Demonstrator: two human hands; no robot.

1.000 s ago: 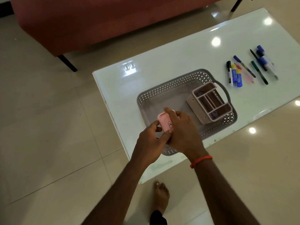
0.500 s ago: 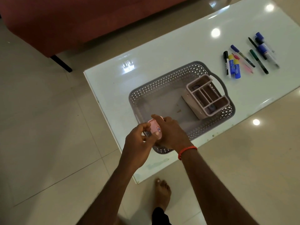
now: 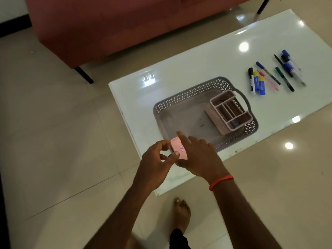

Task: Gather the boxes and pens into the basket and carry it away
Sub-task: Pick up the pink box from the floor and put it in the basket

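Observation:
A small pink box [image 3: 178, 148] with a sticker is held between both hands, just in front of the near left corner of the grey lattice basket [image 3: 183, 97]. My left hand [image 3: 156, 160] pinches its left edge with thumb and fingers. My right hand [image 3: 199, 157] grips it from the right and underneath. Inside the basket, at its right end, stands a pink divided organiser box [image 3: 229, 112]. Several pens and markers [image 3: 273, 74] lie in a row on the white table to the basket's right.
The glossy white table [image 3: 188, 62] is low and runs diagonally. A red sofa [image 3: 111, 24] with black legs stands beyond it. My bare foot [image 3: 181, 211] is on the tiled floor near the table's front corner.
Both hands have drawn the pink box slightly back and left from over the basket's near corner. The camera view has shifted; the basket and pens have not moved.

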